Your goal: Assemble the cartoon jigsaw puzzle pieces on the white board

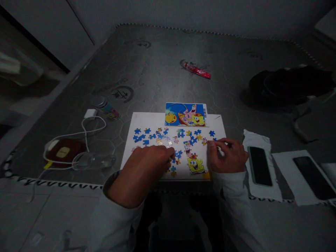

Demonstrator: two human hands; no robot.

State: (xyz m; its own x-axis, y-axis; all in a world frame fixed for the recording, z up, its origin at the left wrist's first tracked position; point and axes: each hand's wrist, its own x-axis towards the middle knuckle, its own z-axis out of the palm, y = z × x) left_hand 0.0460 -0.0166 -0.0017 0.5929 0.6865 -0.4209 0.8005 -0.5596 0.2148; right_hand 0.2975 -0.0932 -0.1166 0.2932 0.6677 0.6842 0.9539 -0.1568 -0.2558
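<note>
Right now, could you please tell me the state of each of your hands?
Left hand: half closed over the jigsaw pieces, holding cannot be told.
Right hand: closed on a small pale object.

Frame dim overall; light is pooled on the white puzzle board (149, 120) just ahead of the hands, fading toward the corners. Soft dark shadows are seen under the left hand (140, 175) and right hand (225, 155). The curved mat edge (210, 33) beyond the hands is bowed by wide-angle distortion; the far-left periphery is blurred and murky.
</note>
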